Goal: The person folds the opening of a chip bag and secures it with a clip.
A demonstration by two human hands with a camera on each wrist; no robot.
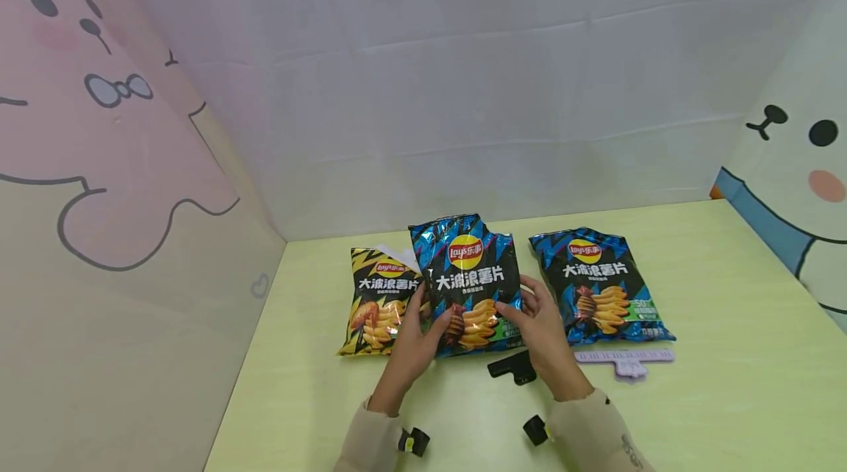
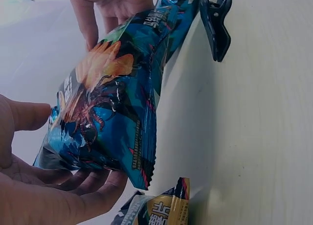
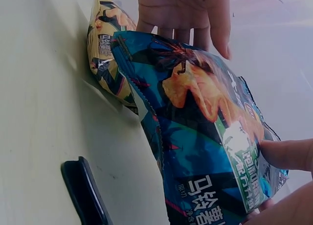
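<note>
Thumb and fingers of my left hand grip the lower left edge of a blue-and-black chip bag; the thumb lies on the front, the fingers curl behind. My right hand clasps the opposite edge the same way, thumb on the printed front. The held bag stands between my palms, its yellow-and-red logo near the top, its upper edge uneven and lower on the right. I cannot tell whether its bottom touches the table.

Taking this bag as the clock's centre, with 12 pointing away from me: at 9 o'clock a yellow-and-black chip bag lies partly hidden behind the held bag and my left hand. A white item, too covered to identify, shows at 10 o'clock behind the yellow bag. At 3 o'clock a second blue-and-black bag lies just beyond my right hand. At 5 o'clock, beside my right hand, rests a black clip; at 4 o'clock, near the second blue bag's bottom edge, a lilac clip. Farther out, a pale wall rises at 12 o'clock, with a pink cartoon figure at 10.
</note>
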